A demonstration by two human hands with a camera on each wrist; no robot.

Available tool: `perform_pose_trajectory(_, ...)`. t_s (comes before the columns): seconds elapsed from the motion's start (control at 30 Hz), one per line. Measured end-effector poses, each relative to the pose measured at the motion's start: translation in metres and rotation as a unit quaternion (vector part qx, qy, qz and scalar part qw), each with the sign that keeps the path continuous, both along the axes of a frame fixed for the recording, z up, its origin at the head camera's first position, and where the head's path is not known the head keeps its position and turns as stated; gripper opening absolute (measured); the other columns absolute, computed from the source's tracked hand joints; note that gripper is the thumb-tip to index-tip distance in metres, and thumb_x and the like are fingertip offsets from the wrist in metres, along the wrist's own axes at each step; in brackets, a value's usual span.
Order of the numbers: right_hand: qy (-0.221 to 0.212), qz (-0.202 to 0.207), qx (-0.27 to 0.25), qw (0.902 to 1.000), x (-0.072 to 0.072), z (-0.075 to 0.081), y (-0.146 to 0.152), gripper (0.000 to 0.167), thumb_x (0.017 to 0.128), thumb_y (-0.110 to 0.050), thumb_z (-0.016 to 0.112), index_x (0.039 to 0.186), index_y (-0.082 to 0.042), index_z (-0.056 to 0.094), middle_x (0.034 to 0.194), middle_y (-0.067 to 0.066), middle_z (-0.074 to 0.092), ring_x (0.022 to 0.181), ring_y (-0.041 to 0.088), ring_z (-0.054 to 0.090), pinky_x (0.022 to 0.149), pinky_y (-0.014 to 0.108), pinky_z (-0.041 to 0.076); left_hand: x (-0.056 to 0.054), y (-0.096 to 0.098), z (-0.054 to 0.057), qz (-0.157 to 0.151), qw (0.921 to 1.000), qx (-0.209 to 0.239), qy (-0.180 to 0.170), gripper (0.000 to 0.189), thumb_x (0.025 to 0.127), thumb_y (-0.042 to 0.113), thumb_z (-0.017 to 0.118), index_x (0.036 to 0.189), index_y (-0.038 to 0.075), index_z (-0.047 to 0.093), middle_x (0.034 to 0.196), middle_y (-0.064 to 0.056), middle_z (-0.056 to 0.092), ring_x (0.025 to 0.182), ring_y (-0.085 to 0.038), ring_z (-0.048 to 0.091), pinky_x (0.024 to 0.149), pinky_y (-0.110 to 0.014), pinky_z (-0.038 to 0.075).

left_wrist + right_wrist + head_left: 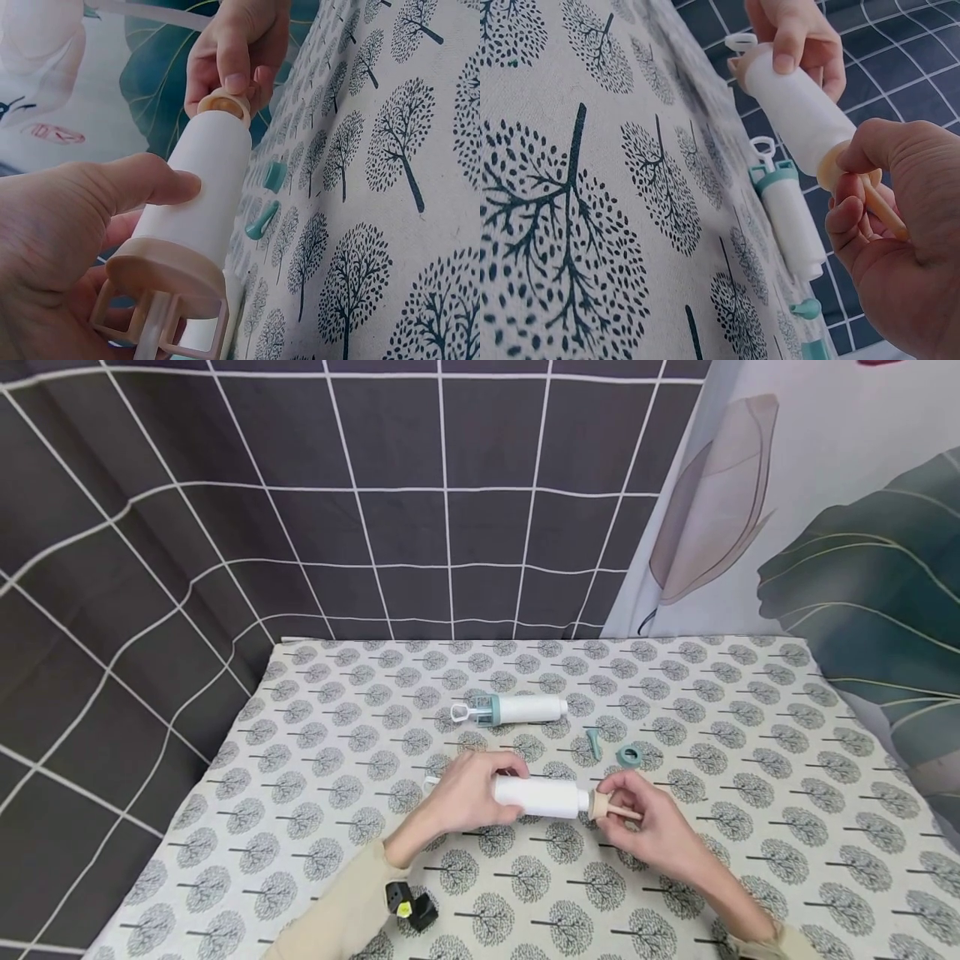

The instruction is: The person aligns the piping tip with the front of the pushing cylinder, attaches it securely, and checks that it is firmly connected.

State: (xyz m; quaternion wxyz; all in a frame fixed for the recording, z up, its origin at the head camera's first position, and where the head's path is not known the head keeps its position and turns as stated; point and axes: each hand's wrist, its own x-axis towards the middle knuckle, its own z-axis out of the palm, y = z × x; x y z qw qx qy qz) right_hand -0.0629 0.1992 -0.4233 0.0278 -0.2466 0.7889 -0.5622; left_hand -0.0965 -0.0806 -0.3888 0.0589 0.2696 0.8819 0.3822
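My left hand (467, 792) grips a white plunger tube (542, 797) round its barrel, holding it over the cloth-covered table. In the left wrist view the tube's near end carries a beige collar (166, 270) with two open side grips and a pale plunger rod. At the other end my right hand (654, 831) pinches a beige ring cap (832, 166) between thumb and fingers. A beige stem (885, 208) points out of this cap, away from the barrel. The cap sits right at the tube's mouth; cannot tell whether it is threaded on.
Farther back on the patterned tablecloth (315, 810) lies a second white plunger tube (528, 708) with a teal collar and pull ring. A small teal nozzle (593, 743) and a teal ring cap (629, 756) lie to its right. A dark gridded curtain (390, 527) hangs behind.
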Motion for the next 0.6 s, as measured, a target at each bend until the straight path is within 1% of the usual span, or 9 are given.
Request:
perform_pose_trajectory(0.2,-0.016,0.009,-0.003,0.9998,0.0005,0.0004,-0.0014,0.035,0.08,0.013,0.07,0.109,0.002,0.055,0.088,0.015,0.065,0.072,0.027,0.065,0.066,0.028,0.058,0.0013,0.0007,0.0007,-0.008,0.9999,0.003,0.011,0.038,0.069,0.009,0.089,0.103,0.014,0.072,0.098,-0.001,0.073,0.081,-0.012,0.06,0.076,-0.034,0.047)
perform_pose_trajectory(0.33,-0.011,0.012,-0.003,0.9999,-0.0001,0.001,-0.0019,0.035,0.079,0.014,0.07,0.109,0.002,0.055,0.087,0.016,0.064,0.071,0.026,0.064,0.064,0.029,0.057,0.0012,0.0007,0.0014,-0.012,0.9998,0.004,0.012,0.038,0.068,0.009,0.089,0.102,0.015,0.072,0.098,0.001,0.072,0.081,-0.011,0.059,0.078,-0.035,0.046)
perform_pose_trajectory(0.47,0.001,0.014,0.003,0.9999,-0.0005,0.0012,-0.0025,0.036,0.078,0.015,0.07,0.108,0.001,0.056,0.087,0.011,0.064,0.071,0.023,0.064,0.064,0.029,0.057,0.0009,0.0004,0.0,-0.015,0.9998,0.002,0.011,0.038,0.068,0.01,0.089,0.101,0.017,0.072,0.097,0.004,0.072,0.081,-0.009,0.058,0.079,-0.035,0.044)
perform_pose_trajectory(0.6,0.006,0.014,0.006,0.9999,-0.0003,0.0016,-0.0034,0.036,0.078,0.015,0.07,0.108,0.001,0.056,0.086,0.007,0.064,0.071,0.023,0.064,0.066,0.029,0.057,0.0015,0.0007,-0.0012,-0.015,0.9998,-0.003,0.014,0.038,0.068,0.012,0.089,0.102,0.018,0.072,0.097,0.004,0.072,0.081,-0.009,0.057,0.08,-0.036,0.043)
